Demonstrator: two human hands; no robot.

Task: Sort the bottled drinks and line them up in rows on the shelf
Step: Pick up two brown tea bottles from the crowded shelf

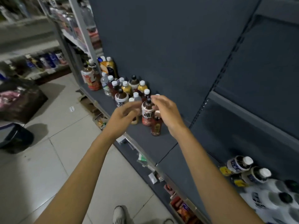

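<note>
A loose cluster of bottled drinks (129,88) stands on the dark grey shelf (145,139), with white and black caps and brown, yellow and clear contents. Nearest me is a brown tea bottle with a white and red label (147,113), and a smaller dark red bottle (156,126) stands just in front of it. My left hand (125,114) hovers to the left of the tea bottle, fingers apart and blurred, holding nothing. My right hand (166,110) reaches over that bottle from the right, fingertips near its black cap; I cannot tell whether they touch it.
White-labelled bottles (247,170) lie at the shelf's lower right. Price tags and packets (178,201) hang along the shelf's front edge. The shelf's back panel (161,46) rises behind the bottles. Tiled floor (64,143), a dark bin (17,136) and other stocked shelves lie to the left.
</note>
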